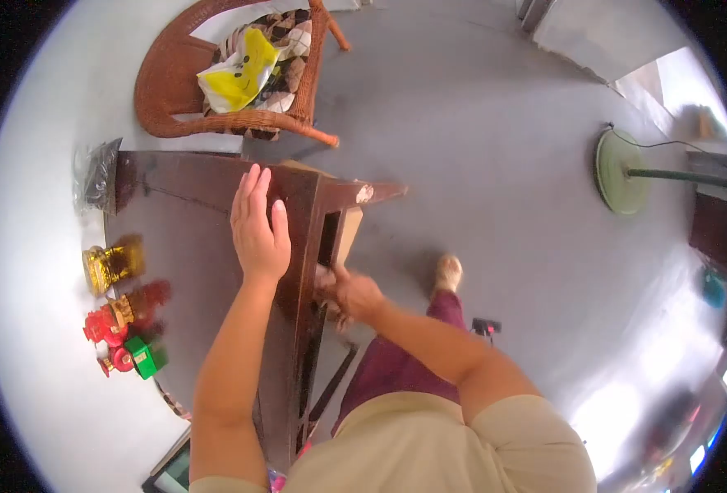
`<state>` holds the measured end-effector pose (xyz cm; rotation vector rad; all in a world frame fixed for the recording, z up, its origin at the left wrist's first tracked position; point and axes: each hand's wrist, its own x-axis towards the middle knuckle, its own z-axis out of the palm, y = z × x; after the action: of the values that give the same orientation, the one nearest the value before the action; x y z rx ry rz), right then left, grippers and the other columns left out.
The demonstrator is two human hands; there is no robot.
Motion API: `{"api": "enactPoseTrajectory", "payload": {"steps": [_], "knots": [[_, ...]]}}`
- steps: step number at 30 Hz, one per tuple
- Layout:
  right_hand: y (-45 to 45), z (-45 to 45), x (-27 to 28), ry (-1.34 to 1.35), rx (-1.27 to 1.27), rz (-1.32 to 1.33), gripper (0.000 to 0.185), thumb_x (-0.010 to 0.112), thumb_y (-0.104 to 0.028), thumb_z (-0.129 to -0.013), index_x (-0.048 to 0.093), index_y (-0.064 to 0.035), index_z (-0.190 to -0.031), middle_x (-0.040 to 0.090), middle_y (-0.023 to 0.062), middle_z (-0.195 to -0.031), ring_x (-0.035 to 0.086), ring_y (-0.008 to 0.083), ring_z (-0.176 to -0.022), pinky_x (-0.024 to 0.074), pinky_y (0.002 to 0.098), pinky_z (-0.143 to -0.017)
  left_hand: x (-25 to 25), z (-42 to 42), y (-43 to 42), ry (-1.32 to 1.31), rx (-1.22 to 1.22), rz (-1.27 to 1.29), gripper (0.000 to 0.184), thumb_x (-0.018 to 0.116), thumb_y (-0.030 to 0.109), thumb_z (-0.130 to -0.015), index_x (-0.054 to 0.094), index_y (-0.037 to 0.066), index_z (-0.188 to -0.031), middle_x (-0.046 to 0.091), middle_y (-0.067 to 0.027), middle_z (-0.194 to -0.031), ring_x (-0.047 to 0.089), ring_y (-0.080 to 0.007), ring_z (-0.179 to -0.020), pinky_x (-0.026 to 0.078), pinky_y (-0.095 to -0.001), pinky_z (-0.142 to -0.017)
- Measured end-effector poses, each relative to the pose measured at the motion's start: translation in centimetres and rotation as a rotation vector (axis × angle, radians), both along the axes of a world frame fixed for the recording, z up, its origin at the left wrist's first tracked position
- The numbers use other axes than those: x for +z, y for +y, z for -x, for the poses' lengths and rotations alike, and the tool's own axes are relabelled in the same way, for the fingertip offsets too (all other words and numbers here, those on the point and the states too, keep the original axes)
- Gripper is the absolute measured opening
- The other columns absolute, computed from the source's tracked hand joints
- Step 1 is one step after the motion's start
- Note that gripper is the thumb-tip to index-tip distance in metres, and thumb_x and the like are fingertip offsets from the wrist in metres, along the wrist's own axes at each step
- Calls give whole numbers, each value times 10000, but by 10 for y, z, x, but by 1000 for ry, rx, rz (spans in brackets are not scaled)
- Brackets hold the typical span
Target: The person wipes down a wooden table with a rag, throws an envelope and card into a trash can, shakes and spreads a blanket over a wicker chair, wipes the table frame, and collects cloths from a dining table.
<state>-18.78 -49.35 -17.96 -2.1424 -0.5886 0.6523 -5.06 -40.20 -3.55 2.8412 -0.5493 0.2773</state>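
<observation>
My left hand (262, 230) lies flat on the dark brown wooden table (187, 222), near its front edge, with its fingers stretched out and nothing in it. Below that edge, my right hand (354, 294) reaches to the table's open front. Its fingers are bent around a pale, crumpled thing (325, 278), too blurred to make out. A dark opening (329, 234) shows in the table's front just beyond this hand, with a tan panel (349, 234) beside it.
A wicker chair (162, 82) with a yellow-and-white bag (244, 72) stands beyond the table. Gold, red and green ornaments (117, 329) line the wall side. A round green stand base (618, 172) is on the floor at the right.
</observation>
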Motion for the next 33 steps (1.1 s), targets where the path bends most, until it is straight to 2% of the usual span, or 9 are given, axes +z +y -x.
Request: {"api": "enactPoseTrajectory", "payload": {"steps": [8,11,13,16,19,26,28,31,33], "knots": [[10,-36,-51,-396,-431,-55,498,550,-142,-767,452,-202,-1252,428,199,-1241,525,347,-1008,466,479,-826,0,-1,-1,4,2,-14,384,400,159,-895,433,29,-1255,413,-146,-1322,364,-313,-1239,265,-403,-1028],[16,7,-28,-226,-184,141,548,550,-130,-764,402,-208,-1286,471,185,-1152,517,369,-1014,472,429,-826,-2,0,-2,1,13,-7,389,414,170,-886,442,40,-1251,425,-137,-1314,372,-313,-1233,269,-408,-1022],[8,30,-11,167,-94,-174,513,547,-127,-761,433,-195,-1256,484,186,-1079,515,369,-1007,483,382,-819,-1,0,-3,1,18,-16,389,411,170,-886,441,42,-1252,423,-136,-1314,369,-311,-1234,268,-407,-1023],[3,49,-7,56,-216,-509,472,562,-130,-748,475,-183,-1208,483,183,-1071,536,351,-945,488,367,-812,0,0,-2,1,7,-16,393,411,165,-883,439,41,-1255,419,-136,-1317,367,-313,-1235,268,-408,-1023],[-31,32,29,99,-50,-282,401,559,-136,-757,513,-154,-1156,490,174,-1050,519,347,-964,483,351,-818,0,-1,-3,3,9,-23,396,413,164,-881,437,39,-1256,415,-137,-1321,366,-315,-1235,267,-410,-1023],[-48,28,-8,608,-898,-807,379,368,-55,-867,466,-80,-1232,480,120,-1195,447,258,-1109,432,366,-895,6,-2,-5,13,8,-21,398,416,160,-878,435,27,-1253,412,-144,-1321,365,-317,-1235,263,-416,-1026],[-57,-16,8,240,-949,-820,440,315,-27,-885,404,-88,-1311,454,97,-1224,492,194,-1031,430,321,-895,9,0,-7,8,12,-28,397,418,157,-876,437,24,-1249,411,-146,-1321,366,-318,-1234,263,-418,-1026],[-56,-81,78,701,-909,-1277,475,263,-5,-884,365,-83,-1341,374,116,-1326,445,186,-1117,349,269,-963,9,0,-7,8,30,-23,394,421,158,-874,442,19,-1242,410,-149,-1321,367,-322,-1231,264,-422,-1026],[-37,-99,41,221,-815,-969,479,359,45,-844,409,-78,-1305,373,91,-1354,342,194,-1242,279,280,-1025,11,-1,-8,-3,38,-42,398,424,164,-874,438,14,-1243,411,-153,-1316,367,-331,-1229,262,-427,-1026]]}}
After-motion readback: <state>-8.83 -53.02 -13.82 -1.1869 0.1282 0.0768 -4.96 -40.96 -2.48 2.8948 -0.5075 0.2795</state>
